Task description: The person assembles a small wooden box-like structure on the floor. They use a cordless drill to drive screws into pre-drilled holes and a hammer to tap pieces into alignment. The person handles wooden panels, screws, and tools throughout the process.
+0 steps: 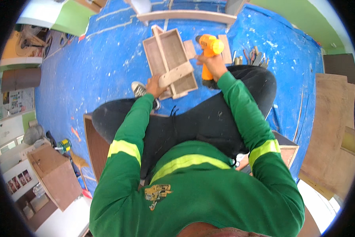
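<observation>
A blue tarpaulin (106,67), scuffed with pale dust, covers the floor ahead of us, with green walls rising at the far edge. We sit on a low wooden box (95,146), our black-trousered legs spread forward and one grey sneaker (140,90) showing just left of the work.

Around us lie a long curved wooden strip (185,16) at the far side, a cluster of hand tools (254,57) on the tarpaulin to the right, and large plywood sheets (331,130) stacked at the right edge. To the near left stands a small brown cabinet (56,175), with a green-and-yellow can (64,145) beside it.

Our left hand (155,85) closes around the near end of a short wooden batten (176,74), which lies slantwise across a shallow wooden tray frame (168,59). The frame rests on the tarpaulin between our knees, split by a divider into two compartments; both look bare inside. Our right hand (211,63) is wrapped tightly round the handle of an orange cordless drill (210,49), held just right of the frame, its body turned towards the wood. Whether the bit touches the frame we cannot tell.
</observation>
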{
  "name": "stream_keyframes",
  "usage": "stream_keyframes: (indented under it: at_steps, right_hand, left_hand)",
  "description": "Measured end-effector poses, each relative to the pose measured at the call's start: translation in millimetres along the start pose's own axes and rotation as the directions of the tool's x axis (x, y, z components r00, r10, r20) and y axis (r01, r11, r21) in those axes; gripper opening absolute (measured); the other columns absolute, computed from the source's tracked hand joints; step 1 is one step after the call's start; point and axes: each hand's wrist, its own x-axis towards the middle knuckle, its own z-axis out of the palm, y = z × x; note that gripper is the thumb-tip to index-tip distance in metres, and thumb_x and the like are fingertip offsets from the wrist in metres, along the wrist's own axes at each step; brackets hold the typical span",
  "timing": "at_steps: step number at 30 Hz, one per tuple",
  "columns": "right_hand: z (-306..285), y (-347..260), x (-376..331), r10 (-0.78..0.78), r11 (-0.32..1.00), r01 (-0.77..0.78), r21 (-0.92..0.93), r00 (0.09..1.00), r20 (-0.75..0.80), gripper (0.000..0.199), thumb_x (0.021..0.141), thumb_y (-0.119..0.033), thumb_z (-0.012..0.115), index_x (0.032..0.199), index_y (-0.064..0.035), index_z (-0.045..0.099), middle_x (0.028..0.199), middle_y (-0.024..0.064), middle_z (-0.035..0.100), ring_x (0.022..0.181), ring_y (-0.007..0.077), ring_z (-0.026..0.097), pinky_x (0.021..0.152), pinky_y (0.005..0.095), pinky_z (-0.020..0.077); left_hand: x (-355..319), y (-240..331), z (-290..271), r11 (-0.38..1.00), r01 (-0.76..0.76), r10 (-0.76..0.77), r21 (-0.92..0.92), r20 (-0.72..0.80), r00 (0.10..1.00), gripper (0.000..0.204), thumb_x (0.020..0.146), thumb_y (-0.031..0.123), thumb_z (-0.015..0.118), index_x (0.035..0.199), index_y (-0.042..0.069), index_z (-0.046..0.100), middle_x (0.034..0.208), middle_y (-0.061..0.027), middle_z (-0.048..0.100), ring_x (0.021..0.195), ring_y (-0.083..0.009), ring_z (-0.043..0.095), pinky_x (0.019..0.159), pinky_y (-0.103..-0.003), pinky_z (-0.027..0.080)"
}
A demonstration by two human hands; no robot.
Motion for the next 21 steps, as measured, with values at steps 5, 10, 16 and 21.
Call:
stream_keyframes:
  at_steps: [5, 10, 16, 21]
  right_hand:
    - [-13, -47, -22, -0.013, 0.984, 0.009, 0.178, 1.0, 0.023, 0.041, 0.088, -0.01, 0.083, 0.121, -0.0048, 0.061, 0.099, 0.0051, 0.066, 0.082, 0.0213, 0.073, 0.071, 0.0351, 0.0572]
    - [-23, -109, -47, -0.001, 0.959, 0.006, 0.285, 1.0, -0.015, 0.036, 0.089, -0.01, 0.083, 0.118, -0.0041, 0.064, 0.101, 0.0057, 0.07, 0.081, 0.0188, 0.072, 0.072, 0.0333, 0.0569]
    - [-40, -130, -37, 0.014, 0.919, 0.038, 0.392, 0.992, -0.129, 0.04, 0.088, -0.009, 0.085, 0.121, -0.0047, 0.064, 0.104, 0.0059, 0.07, 0.079, 0.019, 0.072, 0.07, 0.0339, 0.0589]
    - [-38, -149, -35, 0.075, 0.862, -0.022, 0.506, 0.994, -0.084, 0.034, 0.091, -0.01, 0.082, 0.118, -0.0037, 0.063, 0.102, 0.0095, 0.071, 0.077, 0.0193, 0.071, 0.071, 0.0348, 0.0595]
  left_hand:
    - [11, 17, -8, 0.984, -0.01, -0.014, 0.18, 0.131, 0.991, 0.11, 0.067, 0.045, 0.096, 0.158, 0.017, 0.041, 0.152, -0.0157, 0.048, 0.138, -0.0436, 0.046, 0.114, -0.061, 0.039]
    - [44, 59, -75, 0.964, -0.124, 0.137, 0.235, -0.043, 0.99, 0.091, 0.082, 0.041, 0.088, 0.157, 0.013, 0.045, 0.147, -0.0181, 0.051, 0.14, -0.0439, 0.045, 0.116, -0.058, 0.038]
    - [230, 213, -249, 0.777, -0.565, 0.594, 0.277, -0.62, 0.512, 0.029, 0.106, 0.026, 0.064, 0.122, 0.004, 0.072, 0.121, -0.0193, 0.071, 0.118, -0.0386, 0.065, 0.106, -0.047, 0.049]
    - [441, 265, -370, 0.818, -0.449, 0.542, 0.359, -0.217, 0.812, 0.028, 0.098, 0.029, 0.063, 0.107, 0.004, 0.073, 0.099, -0.0176, 0.073, 0.088, -0.0294, 0.072, 0.083, -0.045, 0.057]
